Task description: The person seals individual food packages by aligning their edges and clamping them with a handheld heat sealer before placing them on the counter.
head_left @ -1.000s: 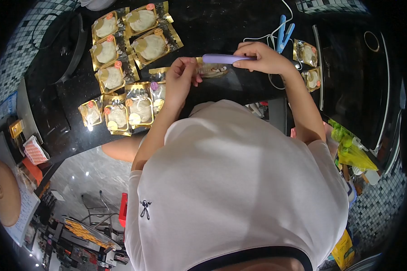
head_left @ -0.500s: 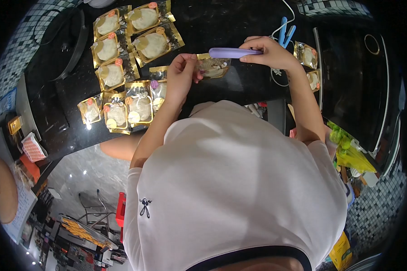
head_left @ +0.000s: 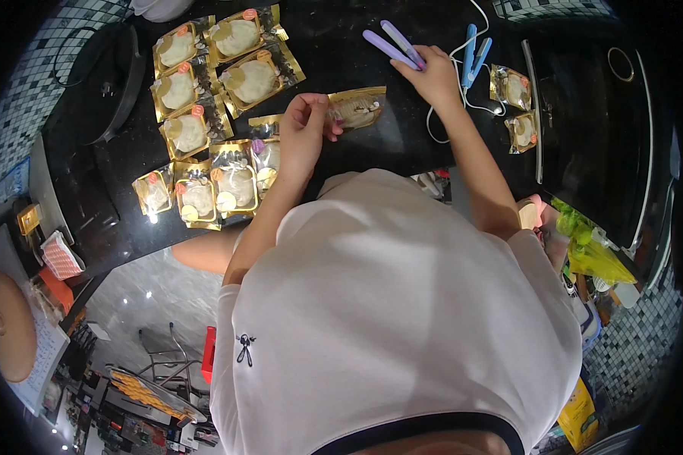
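My left hand [head_left: 305, 123] pinches one end of a gold-edged clear food packet [head_left: 359, 108] over the black counter. My right hand [head_left: 434, 76] grips a purple mini heat sealer [head_left: 391, 50], shaped like a small hair straightener, with its two jaws apart. The sealer is up and to the right of the packet, not touching it. A similar blue sealer [head_left: 474, 57] with a white cord lies just right of my right hand. Left of my left hand, several gold packets with pale round pastries [head_left: 237, 184] lie in rows.
Two small gold packets [head_left: 511, 89] lie at the right beside a black appliance [head_left: 596, 121]. A round black pan [head_left: 118, 83] stands at the left. White cord [head_left: 432, 125] loops over the counter [head_left: 341, 45]. A green and yellow bag [head_left: 592, 246] is below right.
The purple sealer has come off the packet, moving up and right with my right hand, and its jaws have opened. My left hand stays on the packet.
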`<action>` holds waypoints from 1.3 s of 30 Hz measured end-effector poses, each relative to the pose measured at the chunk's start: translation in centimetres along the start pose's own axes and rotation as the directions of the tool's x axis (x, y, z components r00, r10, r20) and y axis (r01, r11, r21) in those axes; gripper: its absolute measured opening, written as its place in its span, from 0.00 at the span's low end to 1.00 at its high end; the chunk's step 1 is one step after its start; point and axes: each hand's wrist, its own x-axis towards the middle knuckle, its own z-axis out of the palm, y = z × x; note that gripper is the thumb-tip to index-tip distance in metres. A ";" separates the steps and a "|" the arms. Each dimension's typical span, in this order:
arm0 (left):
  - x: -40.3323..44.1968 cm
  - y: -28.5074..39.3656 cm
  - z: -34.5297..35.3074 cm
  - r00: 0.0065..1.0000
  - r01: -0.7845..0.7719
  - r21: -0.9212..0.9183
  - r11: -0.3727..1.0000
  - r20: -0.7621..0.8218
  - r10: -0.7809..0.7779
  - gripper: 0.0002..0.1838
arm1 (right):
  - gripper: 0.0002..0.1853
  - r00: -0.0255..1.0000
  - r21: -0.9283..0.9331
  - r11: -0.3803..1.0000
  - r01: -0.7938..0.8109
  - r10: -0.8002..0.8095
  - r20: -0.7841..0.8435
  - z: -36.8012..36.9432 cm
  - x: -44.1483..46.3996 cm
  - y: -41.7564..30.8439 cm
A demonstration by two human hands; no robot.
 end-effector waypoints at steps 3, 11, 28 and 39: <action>-0.1 0.0 -0.1 0.999 -0.041 0.022 0.999 0.002 0.041 0.09 | 0.27 0.991 -0.205 0.979 0.001 -0.029 -0.132 2.0 0.0 -0.8; 1.5 0.6 -0.1 0.983 -0.174 0.184 0.967 0.097 0.158 0.08 | 0.13 0.897 0.643 0.760 -0.097 -0.214 0.388 -4.7 -1.4 -6.9; -0.5 2.4 0.8 0.703 -0.673 0.656 0.340 0.426 0.570 0.21 | 0.06 0.778 0.777 0.129 -0.617 0.248 0.577 -1.5 -6.1 -10.4; 0.0 0.6 -0.5 0.691 -0.631 0.694 0.347 0.301 0.657 0.10 | 0.10 0.821 0.762 0.308 -0.569 0.160 0.548 -2.8 -4.7 -9.3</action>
